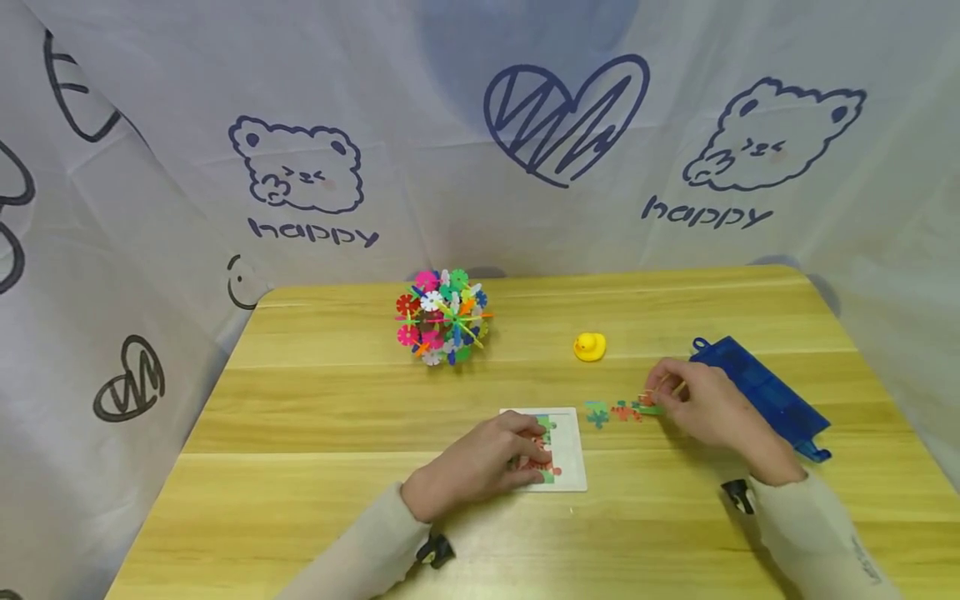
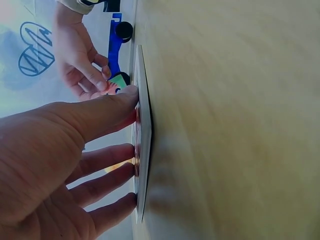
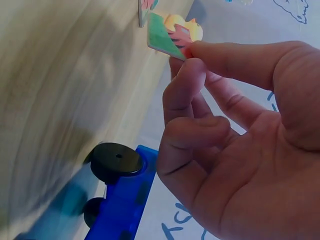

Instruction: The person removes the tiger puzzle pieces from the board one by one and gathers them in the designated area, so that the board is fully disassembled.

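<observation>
My left hand (image 1: 487, 458) rests its thumb and fingertips on the joined jigsaw pieces (image 1: 546, 423) in a white puzzle board (image 1: 572, 471). The board's right part is bare white. In the left wrist view those fingers reach out fairly straight to the board's face. Between thumb and index finger, my right hand (image 1: 701, 402) pinches a jigsaw piece (image 3: 166, 39), green with a striped orange-red part. It is raised off the table in the right wrist view. Loose pieces lie between the hands: a green one (image 1: 597, 414) and an orange-red one (image 1: 624, 410).
A blue plastic toy with black wheels (image 1: 772, 392) lies right of my right hand. Behind the loose pieces sits a yellow rubber duck (image 1: 590, 347). Farther left stands a ball of colourful interlocking discs (image 1: 444, 318). A printed white cloth (image 1: 435, 200) hangs behind the wooden table (image 1: 300, 500).
</observation>
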### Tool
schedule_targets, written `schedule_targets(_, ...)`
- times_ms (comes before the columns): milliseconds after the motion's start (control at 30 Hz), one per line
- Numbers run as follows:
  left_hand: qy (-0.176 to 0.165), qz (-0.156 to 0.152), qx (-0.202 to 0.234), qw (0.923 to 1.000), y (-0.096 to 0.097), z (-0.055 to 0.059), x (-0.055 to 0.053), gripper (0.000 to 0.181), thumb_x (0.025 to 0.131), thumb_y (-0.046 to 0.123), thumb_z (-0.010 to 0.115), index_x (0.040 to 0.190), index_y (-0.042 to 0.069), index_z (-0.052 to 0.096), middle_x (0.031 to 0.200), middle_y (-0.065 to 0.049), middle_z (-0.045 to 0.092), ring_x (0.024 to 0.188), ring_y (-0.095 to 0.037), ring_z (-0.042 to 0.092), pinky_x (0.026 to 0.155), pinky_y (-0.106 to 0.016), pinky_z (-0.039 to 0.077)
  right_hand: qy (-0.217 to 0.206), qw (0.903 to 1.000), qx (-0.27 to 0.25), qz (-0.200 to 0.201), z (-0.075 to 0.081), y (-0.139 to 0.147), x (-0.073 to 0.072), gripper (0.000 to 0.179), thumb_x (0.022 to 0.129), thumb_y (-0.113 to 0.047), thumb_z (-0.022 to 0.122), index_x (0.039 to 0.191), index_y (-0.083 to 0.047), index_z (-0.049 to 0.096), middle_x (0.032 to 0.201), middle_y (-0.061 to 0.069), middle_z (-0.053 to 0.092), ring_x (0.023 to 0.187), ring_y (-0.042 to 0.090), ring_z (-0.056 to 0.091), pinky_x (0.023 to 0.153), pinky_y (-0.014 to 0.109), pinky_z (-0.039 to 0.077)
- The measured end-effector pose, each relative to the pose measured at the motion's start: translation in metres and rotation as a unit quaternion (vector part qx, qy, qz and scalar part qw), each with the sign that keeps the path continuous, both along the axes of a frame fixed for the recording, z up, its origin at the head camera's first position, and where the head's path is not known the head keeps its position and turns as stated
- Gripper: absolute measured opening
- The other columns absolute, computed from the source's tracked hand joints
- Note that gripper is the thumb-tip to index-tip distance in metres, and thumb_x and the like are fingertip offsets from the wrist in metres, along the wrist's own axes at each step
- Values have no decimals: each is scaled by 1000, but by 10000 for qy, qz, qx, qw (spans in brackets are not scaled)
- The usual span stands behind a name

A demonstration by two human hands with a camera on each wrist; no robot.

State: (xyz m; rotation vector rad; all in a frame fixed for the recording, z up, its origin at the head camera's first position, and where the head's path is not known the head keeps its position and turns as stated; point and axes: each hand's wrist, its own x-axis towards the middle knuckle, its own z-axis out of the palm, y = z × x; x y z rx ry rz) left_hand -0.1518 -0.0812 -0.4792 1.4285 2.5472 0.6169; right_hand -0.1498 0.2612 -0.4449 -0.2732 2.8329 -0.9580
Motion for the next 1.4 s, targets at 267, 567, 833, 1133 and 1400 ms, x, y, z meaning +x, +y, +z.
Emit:
schedule_targets(267, 5, 5, -11, 10000, 0, 0, 0, 26, 102, 27, 80, 123, 13, 84, 142, -9, 71, 135, -24, 66, 119, -36, 54, -279, 9995, 111, -83, -2, 5, 0, 10, 103, -3, 65, 103, -11, 71, 93, 4, 72, 76, 17, 60, 61, 28, 47)
schedule_targets(567, -33, 41, -26, 10000, 0, 0, 2, 26, 102, 28, 80, 123, 13, 84, 143, -10, 71, 136, -26, 66, 121, -37, 53, -221, 9985, 420, -276, -6, 3, 2, 8, 103, -4, 65, 104, -9, 72, 90, 4, 73, 71, 16, 57, 59, 28, 44)
schedule_targets(833, -11, 22, -30, 10000, 1, 0, 1, 27, 102, 27, 80, 125, 13, 83, 144, -10, 71, 136, -26, 66, 121, -36, 53, 50, 9961, 758, -438, -5, 1, 6, 9, 101, -7, 73, 109, -6, 74, 94, 8, 74, 78, 19, 63, 66, 36, 53)
schedule_targets(1133, -35, 57, -37, 10000, 1, -1, 1, 26, 102, 27, 80, 123, 13, 84, 144, -10, 71, 138, -26, 66, 122, -37, 52, -350, 9948, 926, -240, -11, 1, 13, 23, 93, -13, 86, 114, -7, 79, 91, 4, 67, 79, 19, 57, 66, 32, 47)
schedule_targets(1400, 33, 29, -8, 10000, 1, 1, 1, 26, 102, 28, 80, 123, 13, 84, 143, -10, 72, 136, -26, 66, 121, -37, 53, -305, 9941, 947, -441, -14, 1, 13, 22, 95, -13, 84, 115, -5, 78, 92, 6, 67, 77, 20, 56, 65, 32, 47)
